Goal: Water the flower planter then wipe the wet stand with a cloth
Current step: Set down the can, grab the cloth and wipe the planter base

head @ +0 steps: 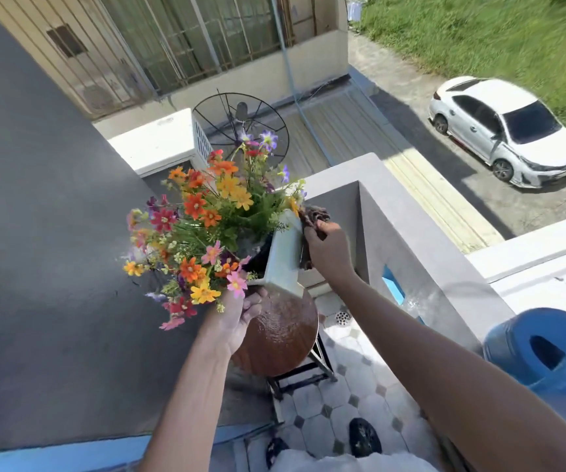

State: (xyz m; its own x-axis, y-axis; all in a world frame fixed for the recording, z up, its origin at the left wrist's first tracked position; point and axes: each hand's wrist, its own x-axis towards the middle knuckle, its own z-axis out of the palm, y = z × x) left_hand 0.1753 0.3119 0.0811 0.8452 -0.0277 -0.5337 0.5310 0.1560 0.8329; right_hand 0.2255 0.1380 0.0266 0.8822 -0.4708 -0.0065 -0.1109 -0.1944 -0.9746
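A white rectangular planter (285, 257) full of orange, yellow, pink and purple flowers (206, 219) is tilted to the left, lifted above a round brown stool (281, 338). My left hand (237, 318) grips the planter's near lower corner. My right hand (325, 247) presses a dark brown cloth (313, 216) against the planter's right side. The stool's wooden top glistens with water and stands on a metal frame.
A blue watering can (543, 349) rests on the grey balcony wall (407, 233) at the right. A dark grey wall (53, 233) runs along the left. Below are a tiled floor with a drain (342, 317), my feet, and a white car on the street.
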